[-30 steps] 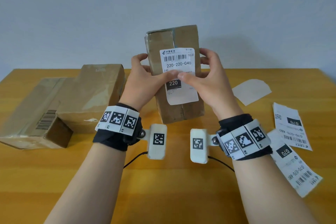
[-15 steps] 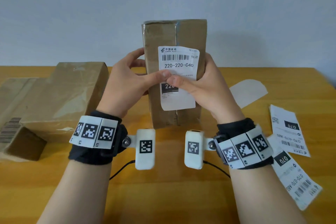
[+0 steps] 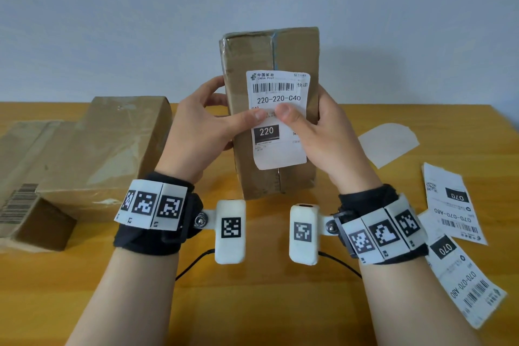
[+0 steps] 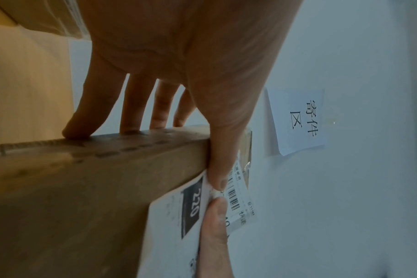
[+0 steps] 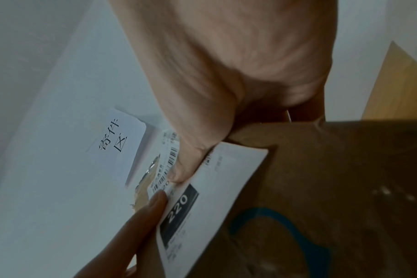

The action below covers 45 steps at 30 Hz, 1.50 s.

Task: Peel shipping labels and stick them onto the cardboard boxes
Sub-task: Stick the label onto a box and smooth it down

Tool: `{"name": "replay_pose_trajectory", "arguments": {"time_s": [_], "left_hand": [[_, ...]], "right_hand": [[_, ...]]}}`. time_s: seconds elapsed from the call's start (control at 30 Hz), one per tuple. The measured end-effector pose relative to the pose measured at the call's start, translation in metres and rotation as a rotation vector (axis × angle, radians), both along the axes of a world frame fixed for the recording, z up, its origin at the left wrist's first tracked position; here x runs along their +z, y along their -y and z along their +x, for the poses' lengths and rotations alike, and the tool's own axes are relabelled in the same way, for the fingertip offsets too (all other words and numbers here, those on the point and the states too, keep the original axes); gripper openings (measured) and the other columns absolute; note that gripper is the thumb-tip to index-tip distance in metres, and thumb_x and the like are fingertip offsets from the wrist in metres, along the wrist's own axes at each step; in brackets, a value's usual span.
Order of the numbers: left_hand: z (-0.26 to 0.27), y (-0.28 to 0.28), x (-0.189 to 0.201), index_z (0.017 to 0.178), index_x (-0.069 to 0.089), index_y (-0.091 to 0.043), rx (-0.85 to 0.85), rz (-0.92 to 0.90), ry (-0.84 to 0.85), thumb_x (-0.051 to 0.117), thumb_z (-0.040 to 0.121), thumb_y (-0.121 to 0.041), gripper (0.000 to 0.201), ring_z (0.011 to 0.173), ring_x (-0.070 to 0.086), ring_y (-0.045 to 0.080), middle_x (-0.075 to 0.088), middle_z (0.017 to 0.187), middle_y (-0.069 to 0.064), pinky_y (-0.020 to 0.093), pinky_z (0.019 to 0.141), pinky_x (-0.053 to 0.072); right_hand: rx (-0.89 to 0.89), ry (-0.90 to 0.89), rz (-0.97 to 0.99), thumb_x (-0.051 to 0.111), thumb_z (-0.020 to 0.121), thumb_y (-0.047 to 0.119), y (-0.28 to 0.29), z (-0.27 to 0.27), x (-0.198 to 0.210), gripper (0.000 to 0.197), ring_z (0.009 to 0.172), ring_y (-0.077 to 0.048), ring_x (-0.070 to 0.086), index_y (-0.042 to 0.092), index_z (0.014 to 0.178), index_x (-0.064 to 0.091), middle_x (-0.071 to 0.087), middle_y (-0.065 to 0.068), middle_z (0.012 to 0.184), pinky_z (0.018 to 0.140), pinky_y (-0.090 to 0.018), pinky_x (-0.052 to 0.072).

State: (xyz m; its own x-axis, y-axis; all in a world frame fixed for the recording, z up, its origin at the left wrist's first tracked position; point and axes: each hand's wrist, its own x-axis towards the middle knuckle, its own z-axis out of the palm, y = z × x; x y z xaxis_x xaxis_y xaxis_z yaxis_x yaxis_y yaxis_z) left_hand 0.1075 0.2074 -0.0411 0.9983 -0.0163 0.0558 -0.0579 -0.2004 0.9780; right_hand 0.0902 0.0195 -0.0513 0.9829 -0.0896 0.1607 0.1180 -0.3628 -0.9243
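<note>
Nearest the camera, lower right of the head view: two loose white printed shipping labels marked 070, one at the frame's lower-right edge (image 3: 466, 281) and one just above it (image 3: 452, 202). Both lie flat on the yellowish wooden tabletop (image 3: 252, 303), not on any box. Judged: pending, still to be peeled and applied.

Centre frame: left hand (image 3: 202, 132) and right hand (image 3: 320, 132) grip the upright brown taped cardboard box (image 3: 269, 56) from either side. Fingers of each wrap round a side/back face; both thumbs press together on the middle of the white China Post label marked 220-220-C40 (image 3: 278, 98). Wrist views confirm thumb tips meeting on the label face. Box stands on end on the table, centre, w/ label on its front face, slightly right of the tape seam.

Status, judged: label 220 is applied; step in hand is smoothing/pressing down. Lower edge of label looks flat, but full adhesion cannot be told.

Right centre, beyond the loose labels: blank off-white backing sheet w/ rounded corner (image 3: 389, 143) on the table, prob. spent liner.

Left side, mid to far: two brown cardboard boxes lying flat, a long flat one w/ barcode at frame left (image 3: 25, 205) and a taller one beside it (image 3: 112, 143). No shipping label visible on either from here; judged still to do.

Far: plain pale wall.
</note>
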Motion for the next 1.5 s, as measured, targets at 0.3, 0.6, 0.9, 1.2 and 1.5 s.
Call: {"name": "replay_pose_trajectory", "arguments": {"time_s": [0.3, 0.6, 0.9, 1.2, 1.5], "left_hand": [[-0.002, 0.005, 0.003, 0.153, 0.038, -0.028, 0.044, 0.008, 0.018, 0.096, 0.072, -0.031, 0.100, 0.095, 0.075, 0.008, 0.062, 0.120, -0.010, 0.029, 0.068, 0.065], [-0.012, 0.017, 0.009, 0.134, 0.035, -0.021, -0.088, 0.046, -0.022, 0.095, 0.072, -0.028, 0.087, 0.089, 0.075, 0.005, 0.062, 0.122, -0.004, 0.038, 0.065, 0.067], [-0.020, 0.028, 0.012, 0.126, 0.033, -0.013, -0.122, 0.072, 0.145, 0.097, 0.069, -0.029, 0.087, 0.106, 0.070, 0.006, 0.055, 0.116, -0.018, 0.020, 0.070, 0.059], [-0.016, 0.021, 0.009, 0.130, 0.038, -0.013, -0.109, 0.127, 0.203, 0.099, 0.067, -0.025, 0.089, 0.109, 0.060, -0.012, 0.054, 0.121, -0.017, 0.027, 0.087, 0.059], [-0.018, 0.024, 0.009, 0.132, 0.038, -0.004, -0.174, 0.095, 0.263, 0.097, 0.068, -0.012, 0.088, 0.098, 0.060, -0.023, 0.056, 0.122, -0.005, 0.004, 0.076, 0.049]], "right_hand": [[-0.138, 0.106, 0.003, 0.061, 0.102, 0.044, -0.004, -0.001, 0.007, 0.037, 0.095, 0.015, 0.065, 0.024, 0.133, 0.059, 0.069, 0.017, 0.112, 0.063, -0.011, 0.054], [-0.292, 0.233, -0.013, 0.057, 0.073, 0.088, -0.007, 0.003, 0.000, 0.081, 0.101, -0.016, 0.070, 0.022, 0.119, 0.047, 0.065, -0.003, 0.116, 0.070, -0.033, 0.063], [-0.443, 0.416, -0.070, 0.035, 0.079, 0.093, -0.010, 0.002, -0.001, 0.078, 0.097, -0.025, 0.067, 0.022, 0.109, 0.045, 0.062, -0.005, 0.107, 0.073, -0.045, 0.061], [-0.547, 0.491, 0.080, 0.041, 0.095, 0.058, -0.006, 0.001, -0.004, 0.044, 0.070, 0.002, 0.055, 0.015, 0.099, 0.046, 0.053, 0.012, 0.083, 0.059, -0.012, 0.043], [-0.667, 0.526, 0.136, 0.032, 0.102, 0.047, 0.003, 0.002, 0.003, 0.035, 0.062, -0.006, 0.041, 0.027, 0.075, 0.040, 0.041, 0.010, 0.067, 0.059, -0.018, 0.037]]}}
